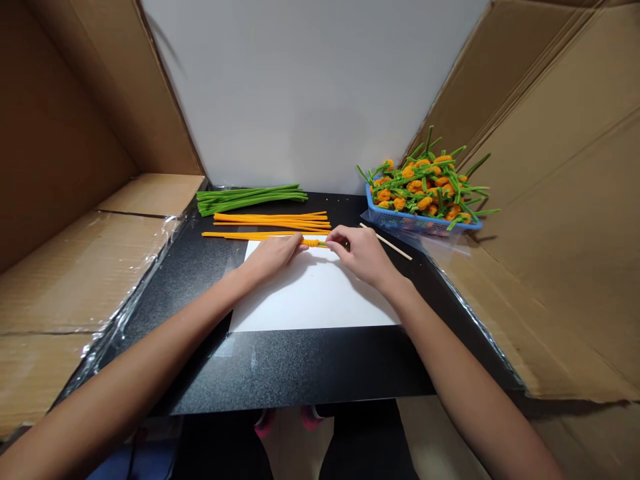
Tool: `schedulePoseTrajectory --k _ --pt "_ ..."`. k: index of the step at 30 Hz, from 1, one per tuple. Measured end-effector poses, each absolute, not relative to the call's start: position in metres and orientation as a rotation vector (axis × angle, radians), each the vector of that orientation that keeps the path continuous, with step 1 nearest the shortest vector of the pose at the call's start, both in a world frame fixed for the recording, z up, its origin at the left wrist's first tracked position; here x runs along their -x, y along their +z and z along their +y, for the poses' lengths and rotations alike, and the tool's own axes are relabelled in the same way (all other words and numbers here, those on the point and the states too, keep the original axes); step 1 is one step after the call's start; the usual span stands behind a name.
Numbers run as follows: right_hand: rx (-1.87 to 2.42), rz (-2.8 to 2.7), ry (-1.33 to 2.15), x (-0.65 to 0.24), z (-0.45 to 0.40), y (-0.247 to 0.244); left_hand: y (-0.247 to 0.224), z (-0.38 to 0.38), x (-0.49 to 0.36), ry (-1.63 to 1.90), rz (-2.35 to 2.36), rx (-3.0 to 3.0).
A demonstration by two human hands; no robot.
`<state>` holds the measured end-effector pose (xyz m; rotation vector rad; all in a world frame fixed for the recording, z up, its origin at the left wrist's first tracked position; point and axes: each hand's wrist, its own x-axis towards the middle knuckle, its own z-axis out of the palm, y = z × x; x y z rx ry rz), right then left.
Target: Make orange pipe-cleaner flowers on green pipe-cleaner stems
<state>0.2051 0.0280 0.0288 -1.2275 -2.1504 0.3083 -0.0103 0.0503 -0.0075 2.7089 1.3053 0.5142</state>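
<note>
A small orange coil of pipe cleaner (311,243) with a green stem hangs between my hands, over the upper part of a white sheet (315,293). My left hand (277,255) is closed round the coil's left end. On the right, my right hand (363,252) pinches the green stem beside the coil with thumb and finger. Loose orange pipe cleaners (273,220) lie just beyond the sheet, and a bundle of green pipe cleaners (253,198) lies behind them.
A blue basket (425,222) heaped with orange and green pipe-cleaner pieces stands at the back right. A thin wooden stick (387,243) lies right of my right hand. Cardboard walls (560,220) flank the black table (300,370).
</note>
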Motion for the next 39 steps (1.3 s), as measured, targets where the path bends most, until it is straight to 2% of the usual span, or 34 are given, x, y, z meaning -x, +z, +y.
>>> schedulePoseTrajectory --k 21,26,29,33,39 --pt "1.236 -2.115 0.359 -0.203 0.031 0.025 -0.015 0.050 0.008 0.571 1.229 -2.669" --pt "1.229 -2.122 0.387 -0.199 0.031 0.020 -0.009 0.047 0.007 0.494 1.271 -2.678" --pt "1.280 -2.065 0.379 -0.205 0.035 0.021 -0.006 0.053 0.014 0.653 1.267 -2.634" --pt "1.338 -1.928 0.465 -0.217 0.043 0.019 -0.009 0.064 0.026 1.023 1.189 -2.247" --pt "1.372 -1.813 0.665 -0.222 0.051 0.010 -0.011 0.064 0.024 1.250 1.058 -2.003"
